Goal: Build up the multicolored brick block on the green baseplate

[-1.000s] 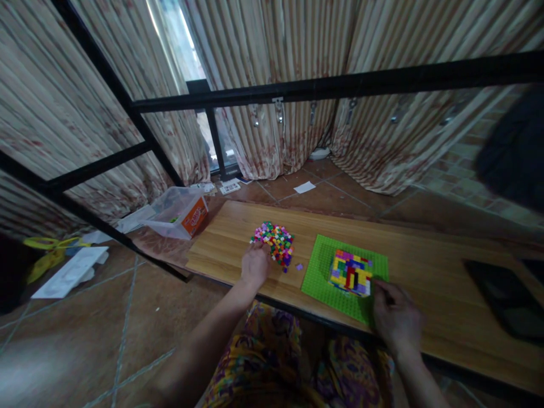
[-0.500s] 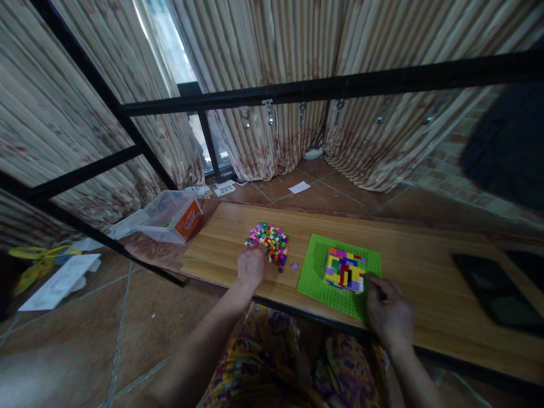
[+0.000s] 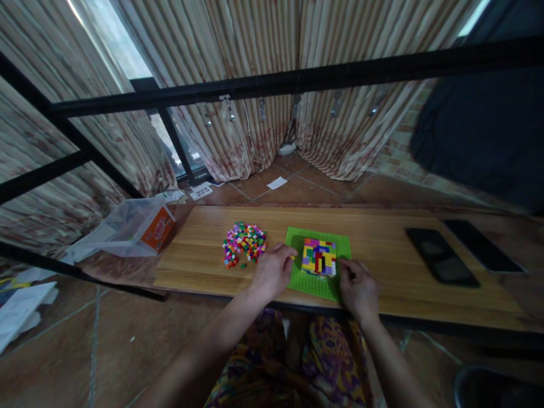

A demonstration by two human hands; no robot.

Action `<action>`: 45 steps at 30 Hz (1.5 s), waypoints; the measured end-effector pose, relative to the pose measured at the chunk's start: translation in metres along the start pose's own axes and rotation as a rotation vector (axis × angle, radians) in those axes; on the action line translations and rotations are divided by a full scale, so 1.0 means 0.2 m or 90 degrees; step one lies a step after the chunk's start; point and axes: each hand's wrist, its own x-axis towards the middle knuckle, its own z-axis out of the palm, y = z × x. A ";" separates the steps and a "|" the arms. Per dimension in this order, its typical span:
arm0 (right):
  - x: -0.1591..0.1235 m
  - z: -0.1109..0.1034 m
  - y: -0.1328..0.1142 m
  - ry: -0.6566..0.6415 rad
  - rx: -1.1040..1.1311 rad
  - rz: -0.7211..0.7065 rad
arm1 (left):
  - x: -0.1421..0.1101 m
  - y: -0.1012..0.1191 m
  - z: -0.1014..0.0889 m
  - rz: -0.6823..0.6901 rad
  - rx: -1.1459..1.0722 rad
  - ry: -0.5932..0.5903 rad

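Note:
My left hand (image 3: 274, 271) is closed in a pinch at the left side of a green studded baseplate (image 3: 314, 286), with a small yellow toy brick (image 3: 292, 257) at its fingertips. On the baseplate stands a square block of multicoloured toy bricks (image 3: 318, 258), with a dark gap in its top. My right hand (image 3: 360, 288) rests at the right edge of the baseplate, fingers curled together beside the block. Whatever those fingers may hold is hidden. Left of the baseplate lies a pile of small loose coloured bricks (image 3: 245, 241).
The long wooden table (image 3: 382, 238) also bears a black phone (image 3: 442, 256) and another dark flat device (image 3: 484, 245) at right. A clear plastic box (image 3: 131, 226) with an orange label is beyond its left end. A black metal rail (image 3: 263, 85) crosses behind, before curtains.
My left hand has gone from the brick pile rightward to the baseplate, now pinching a yellow brick. My right hand stays by the block. The view has turned to the right.

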 end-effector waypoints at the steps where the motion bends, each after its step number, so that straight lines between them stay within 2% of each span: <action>1: 0.00 0.00 0.00 0.001 0.004 -0.002 | 0.02 0.01 0.02 0.005 0.013 -0.014; 5: 0.00 0.00 0.00 0.005 0.017 -0.010 | 0.11 0.04 0.07 0.046 0.086 -0.083; 10: 0.00 0.00 -0.01 0.003 0.022 -0.001 | 0.17 0.09 0.07 0.087 0.180 -0.177; 16: 0.00 0.00 -0.01 0.005 0.022 -0.003 | 0.20 0.15 0.07 0.118 0.280 -0.222; 21: 0.00 0.00 -0.01 0.011 0.027 -0.017 | 0.21 0.19 0.08 0.121 0.339 -0.232; 27: 0.01 0.00 -0.02 0.005 0.025 -0.010 | 0.23 0.20 0.08 0.107 0.311 -0.228; 39: 0.00 0.00 -0.01 0.007 0.039 -0.012 | 0.33 0.22 0.06 0.168 0.346 -0.286; 42: 0.00 0.00 -0.02 0.009 0.034 -0.012 | 0.33 0.20 0.07 0.148 0.324 -0.274; 45: 0.00 -0.01 -0.03 0.013 0.027 -0.010 | 0.29 0.14 0.08 0.111 0.272 -0.231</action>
